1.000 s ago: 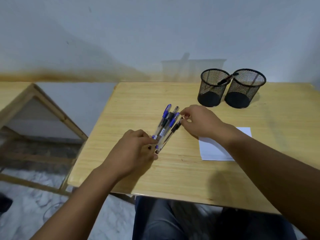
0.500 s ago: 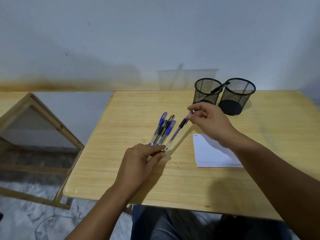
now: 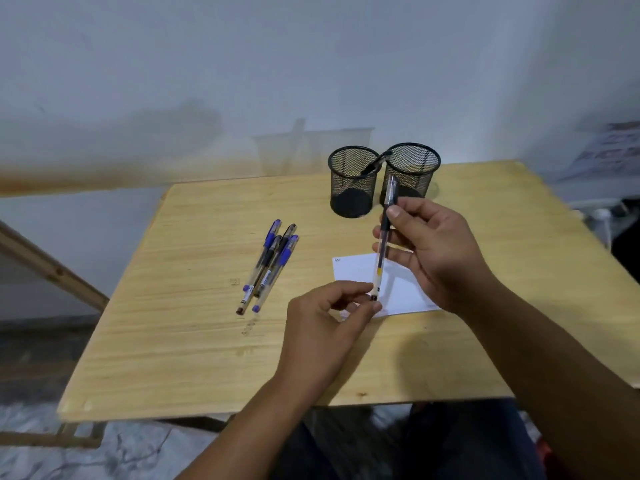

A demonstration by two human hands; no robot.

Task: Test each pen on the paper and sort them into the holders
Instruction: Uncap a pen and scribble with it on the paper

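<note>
A clear black-ink pen [image 3: 383, 237] stands almost upright above the white paper [image 3: 356, 270]. My right hand [image 3: 433, 247] grips its upper half, thumb near the black cap. My left hand [image 3: 329, 320] pinches the pen's lower end. Several capped pens [image 3: 268, 266], blue and black, lie bunched on the wooden table [image 3: 194, 323] to the left. Two black mesh holders stand at the back: the left holder [image 3: 353, 181] has one black pen leaning in it, and the right holder [image 3: 412, 171] stands partly behind the held pen.
The table's front edge runs just below my forearms, with my lap under it. A wooden frame [image 3: 45, 268] stands off the table's left side. The white wall is right behind the holders. Clutter sits at the far right [image 3: 609, 157].
My right hand has lifted one black pen out of the bunch and over the paper. My left hand let go of the bunch and now pinches that pen's lower end. The camera view shifted left.
</note>
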